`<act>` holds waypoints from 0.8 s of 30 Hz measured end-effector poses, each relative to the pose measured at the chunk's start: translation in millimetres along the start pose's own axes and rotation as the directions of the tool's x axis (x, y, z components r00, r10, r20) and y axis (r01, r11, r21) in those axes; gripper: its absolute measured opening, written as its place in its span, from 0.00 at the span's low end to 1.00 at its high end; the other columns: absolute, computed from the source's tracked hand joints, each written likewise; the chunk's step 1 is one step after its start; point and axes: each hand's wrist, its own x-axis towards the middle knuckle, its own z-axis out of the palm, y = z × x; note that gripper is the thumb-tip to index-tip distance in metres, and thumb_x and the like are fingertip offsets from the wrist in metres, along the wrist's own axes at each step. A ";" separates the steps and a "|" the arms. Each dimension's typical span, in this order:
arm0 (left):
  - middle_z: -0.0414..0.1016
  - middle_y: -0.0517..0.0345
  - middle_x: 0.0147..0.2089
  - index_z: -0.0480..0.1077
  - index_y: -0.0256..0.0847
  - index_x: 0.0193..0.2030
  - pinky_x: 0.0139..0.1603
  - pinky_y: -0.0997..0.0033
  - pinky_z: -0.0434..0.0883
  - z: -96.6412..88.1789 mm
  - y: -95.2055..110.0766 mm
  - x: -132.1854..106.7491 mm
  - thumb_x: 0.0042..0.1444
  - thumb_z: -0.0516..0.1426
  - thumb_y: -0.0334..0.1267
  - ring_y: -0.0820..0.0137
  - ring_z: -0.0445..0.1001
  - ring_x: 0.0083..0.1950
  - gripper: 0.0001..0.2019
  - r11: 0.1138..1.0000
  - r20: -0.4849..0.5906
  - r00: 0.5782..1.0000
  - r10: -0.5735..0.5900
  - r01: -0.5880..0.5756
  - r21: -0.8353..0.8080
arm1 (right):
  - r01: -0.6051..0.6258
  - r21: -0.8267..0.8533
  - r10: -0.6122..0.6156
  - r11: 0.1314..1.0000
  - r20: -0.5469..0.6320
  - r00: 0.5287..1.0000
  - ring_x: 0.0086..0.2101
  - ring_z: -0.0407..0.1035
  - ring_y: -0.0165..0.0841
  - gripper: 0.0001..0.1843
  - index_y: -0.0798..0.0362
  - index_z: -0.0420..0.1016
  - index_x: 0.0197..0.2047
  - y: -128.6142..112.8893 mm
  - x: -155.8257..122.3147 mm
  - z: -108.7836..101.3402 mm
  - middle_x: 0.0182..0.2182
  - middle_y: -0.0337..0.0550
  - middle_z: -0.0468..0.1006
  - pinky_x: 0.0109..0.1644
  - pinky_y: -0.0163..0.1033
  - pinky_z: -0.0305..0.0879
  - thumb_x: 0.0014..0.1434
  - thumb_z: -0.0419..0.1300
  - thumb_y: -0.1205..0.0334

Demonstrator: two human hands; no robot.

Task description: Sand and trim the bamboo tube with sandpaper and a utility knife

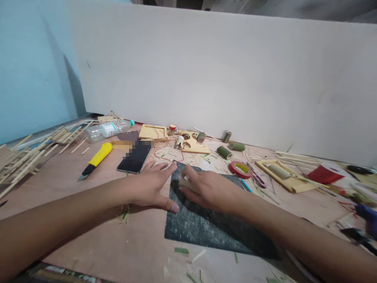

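Has the left hand (154, 188) spread across the left edge of a dark sheet (191, 230) on the bench (103, 236), and pinches a small pale piece (185, 183) over it with the right hand (210, 189). Has a phone (134, 160) just beyond the left hand and, farther off, a clear bottle (119, 126) with a printed label (108, 130) (too blurred to read).

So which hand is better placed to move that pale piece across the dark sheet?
Probably the right hand: it grips the pale piece over the dark sheet; the left hand is spread at its edge.
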 end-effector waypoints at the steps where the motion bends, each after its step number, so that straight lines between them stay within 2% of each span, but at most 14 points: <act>1: 0.36 0.35 0.80 0.38 0.33 0.80 0.77 0.41 0.37 0.5 0.0 0.1 0.49 0.60 0.74 0.42 0.30 0.80 0.65 1.000 -0.003 1.000 0.005 -0.005 -0.002 | 0.031 0.027 -0.031 0.999 0.016 0.999 0.28 0.74 0.39 0.19 0.57 0.65 0.56 -3.9 -1.7 -1.6 0.30 0.45 0.82 0.28 0.38 0.49 0.70 0.56 0.52; 4: 0.36 0.34 0.80 0.37 0.32 0.80 0.77 0.40 0.36 0.6 0.5 -0.2 0.50 0.61 0.72 0.43 0.30 0.80 0.64 1.000 0.002 1.000 0.020 -0.020 -0.009 | 0.049 0.103 -0.051 0.994 0.022 0.998 0.30 0.74 0.37 0.16 0.54 0.66 0.53 -1.4 -1.0 -5.2 0.32 0.44 0.82 0.29 0.37 0.52 0.70 0.56 0.51; 7: 0.34 0.38 0.81 0.35 0.34 0.80 0.76 0.38 0.38 -1.4 2.0 -1.7 0.51 0.58 0.74 0.41 0.26 0.80 0.64 1.000 0.020 1.000 -0.002 0.003 -0.012 | -0.053 0.097 0.056 0.994 -0.032 0.998 0.31 0.74 0.36 0.13 0.55 0.67 0.50 19.6 6.7 -4.8 0.34 0.47 0.82 0.33 0.37 0.55 0.74 0.49 0.54; 9: 0.34 0.38 0.81 0.35 0.34 0.80 0.76 0.38 0.40 -2.9 3.0 -2.4 0.51 0.58 0.75 0.40 0.27 0.79 0.64 1.000 0.030 0.999 -0.010 0.011 -0.010 | -0.107 0.071 0.111 0.992 -0.055 0.992 0.32 0.74 0.36 0.14 0.55 0.67 0.48 33.9 11.9 -2.6 0.34 0.49 0.82 0.34 0.37 0.54 0.76 0.45 0.57; 12: 0.35 0.36 0.81 0.35 0.33 0.80 0.76 0.39 0.39 -3.5 3.1 -2.2 0.52 0.57 0.75 0.41 0.29 0.80 0.64 1.000 0.031 1.000 0.001 -0.001 0.001 | -0.147 0.024 0.149 0.989 -0.071 0.986 0.32 0.74 0.38 0.16 0.56 0.68 0.46 43.2 16.1 1.4 0.33 0.50 0.82 0.33 0.38 0.51 0.76 0.43 0.58; 15: 0.36 0.34 0.80 0.35 0.32 0.80 0.76 0.40 0.38 -1.8 1.3 -1.0 0.51 0.57 0.75 0.42 0.30 0.80 0.64 1.000 0.019 1.000 0.006 -0.007 0.015 | -0.160 -0.032 0.157 0.987 -0.078 0.985 0.30 0.74 0.41 0.16 0.57 0.68 0.47 36.5 14.6 2.7 0.31 0.52 0.82 0.31 0.40 0.46 0.76 0.43 0.58; 18: 0.35 0.33 0.80 0.36 0.33 0.80 0.76 0.39 0.38 -0.3 -0.5 -0.5 0.50 0.57 0.76 0.41 0.29 0.80 0.65 1.000 0.015 1.000 0.002 -0.002 -0.004 | -0.102 -0.063 0.099 0.993 -0.054 0.994 0.27 0.73 0.40 0.16 0.56 0.68 0.50 19.1 8.0 -0.3 0.30 0.50 0.82 0.30 0.41 0.42 0.74 0.45 0.54; 22: 0.34 0.35 0.80 0.35 0.36 0.80 0.76 0.37 0.37 0.0 -1.0 -0.9 0.51 0.58 0.74 0.41 0.30 0.80 0.63 0.999 0.014 1.000 0.027 -0.026 -0.026 | 0.040 -0.047 -0.041 0.998 -0.021 0.999 0.29 0.73 0.37 0.16 0.53 0.67 0.51 -1.4 -1.5 -6.2 0.33 0.45 0.83 0.30 0.39 0.45 0.70 0.53 0.51; 24: 0.34 0.35 0.80 0.35 0.36 0.80 0.75 0.36 0.38 -0.2 -1.1 -1.2 0.52 0.58 0.74 0.40 0.30 0.80 0.63 0.999 0.015 0.999 0.031 -0.030 -0.024 | 0.048 -0.055 -0.048 0.997 -0.010 0.999 0.29 0.73 0.36 0.16 0.53 0.67 0.52 -0.1 -2.1 -7.8 0.33 0.44 0.83 0.30 0.38 0.46 0.70 0.54 0.50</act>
